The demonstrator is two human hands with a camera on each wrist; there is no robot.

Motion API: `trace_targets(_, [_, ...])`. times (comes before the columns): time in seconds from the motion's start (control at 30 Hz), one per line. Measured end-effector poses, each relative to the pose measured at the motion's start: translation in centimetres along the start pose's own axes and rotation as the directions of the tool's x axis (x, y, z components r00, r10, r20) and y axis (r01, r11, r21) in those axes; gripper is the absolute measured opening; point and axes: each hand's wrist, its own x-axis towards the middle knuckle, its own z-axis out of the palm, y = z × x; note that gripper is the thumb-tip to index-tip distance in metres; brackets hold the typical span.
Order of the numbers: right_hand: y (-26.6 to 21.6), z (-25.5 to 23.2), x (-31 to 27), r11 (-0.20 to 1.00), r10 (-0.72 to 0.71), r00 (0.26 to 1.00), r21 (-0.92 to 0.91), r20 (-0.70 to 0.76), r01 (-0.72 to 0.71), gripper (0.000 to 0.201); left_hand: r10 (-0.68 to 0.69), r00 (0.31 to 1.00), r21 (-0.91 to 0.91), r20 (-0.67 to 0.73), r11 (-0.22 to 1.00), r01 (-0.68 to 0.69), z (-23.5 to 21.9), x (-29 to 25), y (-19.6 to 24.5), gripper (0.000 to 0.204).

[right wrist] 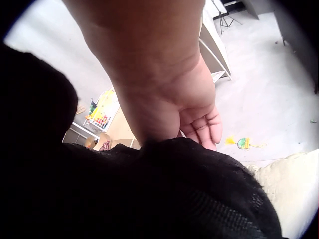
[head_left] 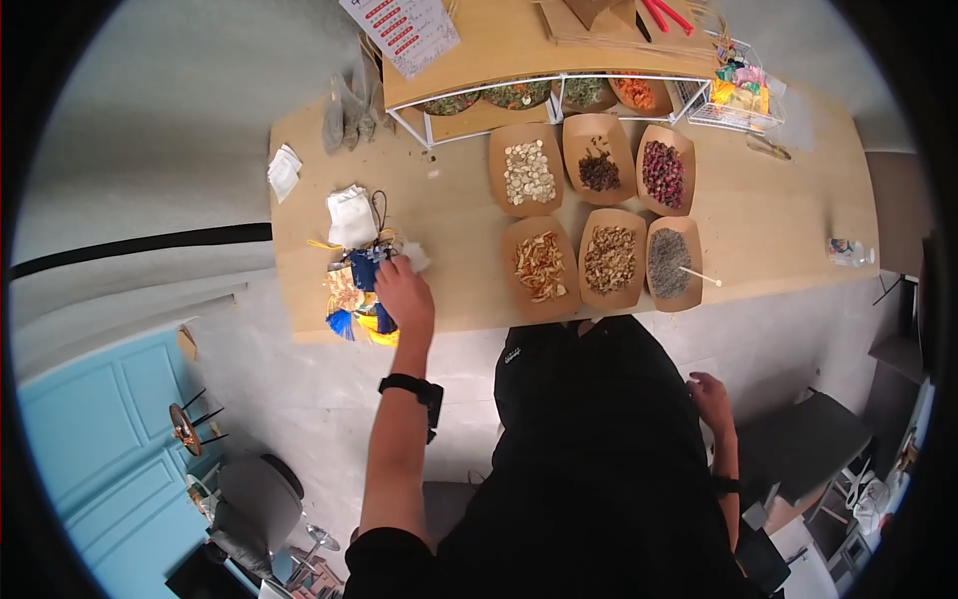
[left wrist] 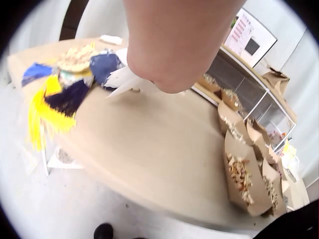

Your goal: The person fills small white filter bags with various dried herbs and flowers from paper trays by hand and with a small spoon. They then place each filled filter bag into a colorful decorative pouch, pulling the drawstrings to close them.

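Note:
My left hand [head_left: 404, 290] reaches onto the wooden table [head_left: 459, 290] beside a pile of blue and yellow tasselled sachets [head_left: 359, 295]. Its fingers pinch a small white pouch [head_left: 416, 258]. The left wrist view has the hand [left wrist: 169, 45] filling the top, and the white pouch [left wrist: 123, 79] sticks out from under the fingers. A blue sachet [left wrist: 103, 64] and a yellow tassel [left wrist: 42, 112] lie just left of it. My right hand [head_left: 711, 399] hangs by my hip off the table. In the right wrist view it [right wrist: 194, 114] rests loosely curled against black clothing and holds nothing.
Several kraft paper trays of dried herbs and petals [head_left: 609, 260] sit at the table's middle, one with a wooden spoon [head_left: 701, 275]. Behind them a white wire shelf [head_left: 559, 90] holds bowls. White pouches [head_left: 351, 215] lie at the left and a wire basket [head_left: 736, 95] stands at the right.

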Motion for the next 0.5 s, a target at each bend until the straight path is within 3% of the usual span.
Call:
trace_targets(0.07, [0.8, -0.5, -0.4, 1.000, -0.011, 1.000, -0.025, -0.017, 0.010, 0.035, -0.070, 0.993, 0.043, 0.097, 0.997, 0.066, 2.6, -2.5, 1.0, 0.030])
trace_targets(0.2, [3.4, -1.4, 0.8, 0.998, -0.022, 1.000, -0.052, -0.017, 0.021, 0.033, -0.222, 0.961, -0.097, 0.164, 0.966, 0.239, 1.4, -4.3, 5.4, 0.044])
trace_targets(0.27, [3.5, -1.8, 1.1, 0.997, -0.036, 0.999, -0.064, -0.011, 0.035, 0.034, -0.235, 0.947, -0.128, 0.218, 0.955, 0.267, -0.5, -4.9, 7.0, 0.047])
trace_targets(0.33, [2.5, -2.4, 1.6, 0.999, 0.031, 0.999, 0.045, 0.010, -0.032, 0.034, -0.236, 0.936, -0.168, 0.262, 0.944, 0.285, -0.9, -5.2, 7.3, 0.051])
trace_targets(0.4, [3.1, -2.8, 2.0, 0.992, 0.035, 0.999, 0.120, 0.021, -0.038, 0.034, 0.030, 0.999, -0.212, 0.013, 0.977, -0.026, -0.2, -5.3, 6.1, 0.059])
trace_targets(0.43, [3.6, -2.7, 2.3, 0.979, 0.044, 0.998, 0.196, 0.035, -0.051, 0.034, 0.032, 0.999, -0.210, 0.017, 0.977, -0.027, 0.3, -4.8, 5.5, 0.059])
trace_targets(0.5, [5.3, -2.5, 2.0, 0.978, 0.084, 0.996, 0.189, 0.015, -0.085, 0.032, 0.233, 0.968, -0.149, 0.098, 0.965, -0.217, 1.7, -4.2, 4.0, 0.064])
